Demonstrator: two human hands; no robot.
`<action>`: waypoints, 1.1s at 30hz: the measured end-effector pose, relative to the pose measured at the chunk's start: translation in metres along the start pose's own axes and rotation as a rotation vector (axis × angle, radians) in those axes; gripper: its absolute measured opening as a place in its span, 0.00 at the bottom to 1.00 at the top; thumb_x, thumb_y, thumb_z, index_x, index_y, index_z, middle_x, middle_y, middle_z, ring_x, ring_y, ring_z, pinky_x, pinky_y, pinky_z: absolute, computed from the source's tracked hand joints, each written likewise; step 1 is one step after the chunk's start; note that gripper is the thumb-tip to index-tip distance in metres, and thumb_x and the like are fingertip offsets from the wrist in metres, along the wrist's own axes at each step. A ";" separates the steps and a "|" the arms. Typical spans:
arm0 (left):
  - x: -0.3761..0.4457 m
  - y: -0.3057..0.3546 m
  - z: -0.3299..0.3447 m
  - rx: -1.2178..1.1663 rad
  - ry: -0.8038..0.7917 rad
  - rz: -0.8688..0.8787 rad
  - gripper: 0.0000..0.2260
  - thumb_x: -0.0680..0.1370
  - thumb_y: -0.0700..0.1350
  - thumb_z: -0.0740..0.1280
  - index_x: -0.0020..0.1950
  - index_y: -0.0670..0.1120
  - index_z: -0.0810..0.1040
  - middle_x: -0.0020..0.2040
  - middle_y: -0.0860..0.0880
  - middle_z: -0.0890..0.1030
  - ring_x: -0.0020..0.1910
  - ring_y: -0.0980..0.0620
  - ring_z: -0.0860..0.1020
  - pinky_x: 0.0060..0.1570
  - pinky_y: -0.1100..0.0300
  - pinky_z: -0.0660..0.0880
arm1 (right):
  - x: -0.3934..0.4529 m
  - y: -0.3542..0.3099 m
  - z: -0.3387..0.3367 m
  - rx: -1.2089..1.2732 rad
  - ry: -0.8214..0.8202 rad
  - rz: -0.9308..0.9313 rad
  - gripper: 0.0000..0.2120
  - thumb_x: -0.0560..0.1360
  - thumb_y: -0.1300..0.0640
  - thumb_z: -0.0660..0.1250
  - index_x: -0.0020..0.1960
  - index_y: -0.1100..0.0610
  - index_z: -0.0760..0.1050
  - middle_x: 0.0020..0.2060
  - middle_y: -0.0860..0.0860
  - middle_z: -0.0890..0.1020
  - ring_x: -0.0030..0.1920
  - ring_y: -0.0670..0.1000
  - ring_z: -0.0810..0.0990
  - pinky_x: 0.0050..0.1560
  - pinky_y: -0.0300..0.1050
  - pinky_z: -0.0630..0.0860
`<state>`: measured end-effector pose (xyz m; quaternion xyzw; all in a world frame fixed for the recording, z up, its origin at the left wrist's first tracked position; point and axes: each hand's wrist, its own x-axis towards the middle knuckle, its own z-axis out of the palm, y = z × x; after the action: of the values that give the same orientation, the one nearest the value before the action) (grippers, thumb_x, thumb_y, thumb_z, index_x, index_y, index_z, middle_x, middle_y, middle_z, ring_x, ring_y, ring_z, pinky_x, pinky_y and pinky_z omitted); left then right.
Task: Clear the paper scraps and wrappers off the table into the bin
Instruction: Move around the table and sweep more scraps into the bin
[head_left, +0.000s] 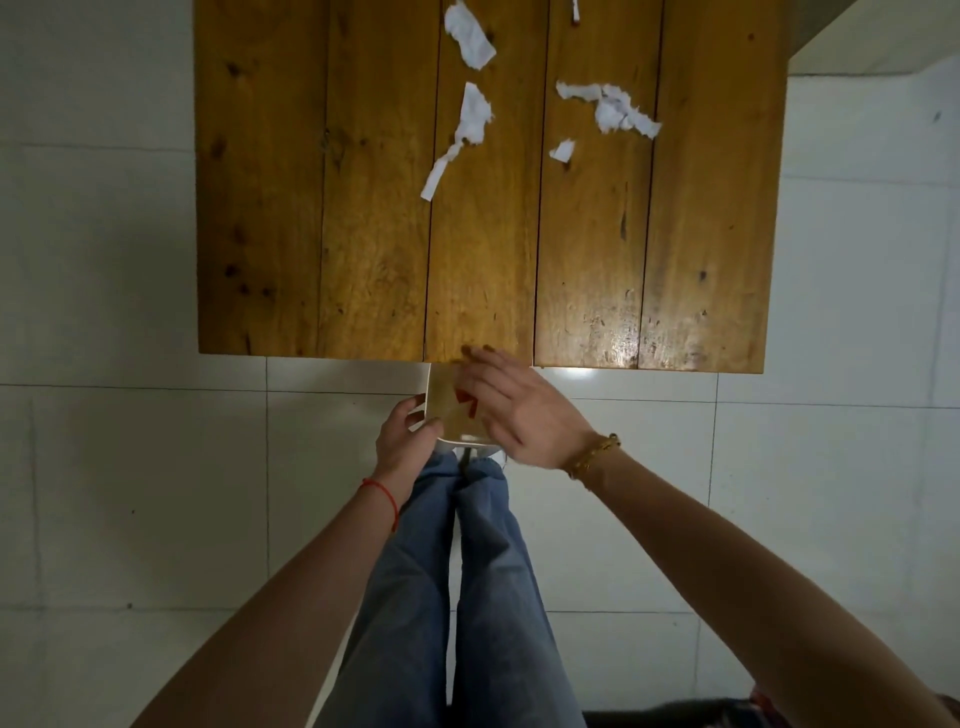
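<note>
Holding the bin (441, 410) by its side, our left hand (402, 441) keeps it just under the near edge of the table (363, 234). Our right hand (511, 410) lies flat and open over the bin's mouth, fingers at the table edge. Something with red on it shows in the bin, maybe a wrapper (466, 406). Farther off, white paper scraps (470, 122) lie on the wood. We think they are light and soft, easy to pinch or sweep.
</note>
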<state>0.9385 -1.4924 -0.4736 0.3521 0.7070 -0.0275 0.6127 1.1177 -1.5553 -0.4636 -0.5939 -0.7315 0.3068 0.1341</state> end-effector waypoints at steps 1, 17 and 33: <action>0.000 0.000 -0.001 -0.003 0.001 -0.003 0.18 0.72 0.39 0.66 0.61 0.50 0.75 0.57 0.47 0.81 0.55 0.48 0.80 0.58 0.50 0.77 | 0.005 0.006 -0.007 0.001 0.053 0.034 0.24 0.76 0.57 0.57 0.72 0.60 0.65 0.72 0.57 0.67 0.76 0.55 0.57 0.75 0.57 0.54; 0.003 -0.004 -0.006 -0.010 0.032 -0.013 0.20 0.72 0.37 0.67 0.64 0.49 0.74 0.58 0.46 0.80 0.56 0.47 0.79 0.57 0.51 0.77 | 0.119 0.130 -0.107 -0.076 0.151 0.638 0.34 0.79 0.47 0.56 0.78 0.57 0.44 0.78 0.57 0.46 0.77 0.57 0.45 0.76 0.54 0.50; 0.006 0.002 -0.023 -0.059 0.041 -0.032 0.19 0.71 0.38 0.66 0.61 0.51 0.75 0.56 0.48 0.80 0.52 0.50 0.79 0.51 0.56 0.78 | 0.156 0.069 -0.080 -0.160 -0.054 0.334 0.30 0.81 0.46 0.52 0.78 0.56 0.48 0.78 0.52 0.49 0.77 0.52 0.46 0.75 0.52 0.49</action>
<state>0.9202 -1.4778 -0.4726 0.3232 0.7254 -0.0093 0.6077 1.1765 -1.3764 -0.4704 -0.7073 -0.6482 0.2816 0.0139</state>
